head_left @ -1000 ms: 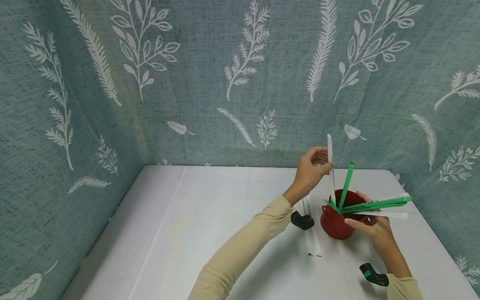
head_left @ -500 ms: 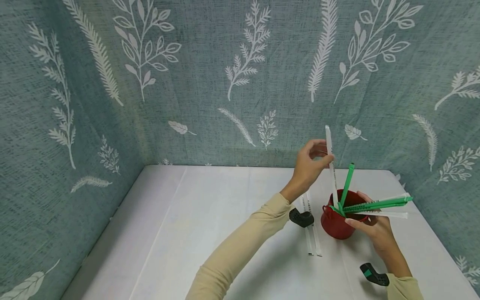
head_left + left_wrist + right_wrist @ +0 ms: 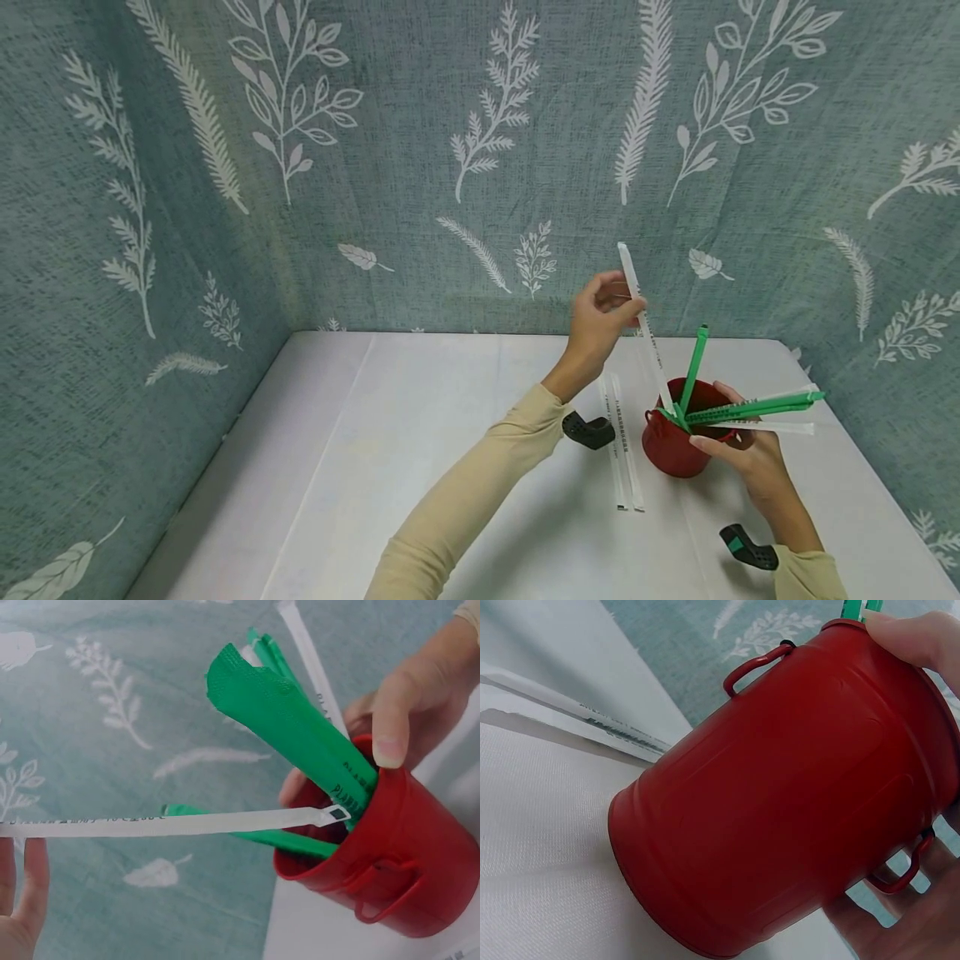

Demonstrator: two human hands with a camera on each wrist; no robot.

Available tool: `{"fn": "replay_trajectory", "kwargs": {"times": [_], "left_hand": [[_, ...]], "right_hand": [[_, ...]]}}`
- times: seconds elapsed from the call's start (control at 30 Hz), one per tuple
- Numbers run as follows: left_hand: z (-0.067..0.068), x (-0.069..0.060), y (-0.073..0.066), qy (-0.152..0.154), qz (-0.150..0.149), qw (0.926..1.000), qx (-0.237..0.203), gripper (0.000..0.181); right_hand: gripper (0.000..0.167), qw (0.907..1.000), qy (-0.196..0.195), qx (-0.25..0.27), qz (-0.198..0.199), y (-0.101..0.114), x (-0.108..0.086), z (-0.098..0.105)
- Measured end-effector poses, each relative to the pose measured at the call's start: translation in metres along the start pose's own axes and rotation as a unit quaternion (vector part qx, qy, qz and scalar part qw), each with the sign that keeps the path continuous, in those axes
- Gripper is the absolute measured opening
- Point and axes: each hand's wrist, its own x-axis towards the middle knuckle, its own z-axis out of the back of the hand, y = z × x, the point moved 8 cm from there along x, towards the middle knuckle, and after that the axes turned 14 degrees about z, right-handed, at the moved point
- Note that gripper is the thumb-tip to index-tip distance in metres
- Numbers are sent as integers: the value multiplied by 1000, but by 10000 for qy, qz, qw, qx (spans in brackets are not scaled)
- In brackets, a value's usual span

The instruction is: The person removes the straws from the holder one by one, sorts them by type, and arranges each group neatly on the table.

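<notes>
White wrapped straw point(image 3: 187, 824) is pinched high up by the left hand point(image 3: 596, 325), leaning over the mouth of the red bucket point(image 3: 671, 456), with its lower end near the rim. The right hand point(image 3: 753, 467) grips that rim, thumb on the near side, so the hands are well apart, each on its own thing. My take on doing this well: keep the pinch light, since a thin wrapper probably creases easily, and bring the straw closer to upright before sliding it along its own length — dragging it sideways could snag the green bundle point(image 3: 300, 742) or the lone green straw point(image 3: 694, 364). I'd keep the bucket steady too; that bundle hangs well out over one side.

Stuff I can't make out: whether the tip is actually inside the bucket or just in front of its contents, how many straws are in the bundle, and most of the small print. The left wrist view cuts off the straw's upper end and most of the left hand — and the bucket hides some of the right fingers.
</notes>
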Motion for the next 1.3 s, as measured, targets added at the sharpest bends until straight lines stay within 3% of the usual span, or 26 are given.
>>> {"fn": "replay_trajectory", "kwargs": {"times": [0.43, 0.8, 1.3], "left_hand": [[25, -3, 10, -229, 362, 9991, 12, 36], [36, -5, 41, -340, 1216, 9917, 231, 37], [58, -10, 72, -587, 1848, 9800, 440, 32]], "right_hand": [[77, 9999, 47, 104, 54, -2, -3, 2], [77, 9999, -23, -55, -92, -5, -3, 4], [77, 9999, 29, 146, -68, 0, 2, 0]]}}
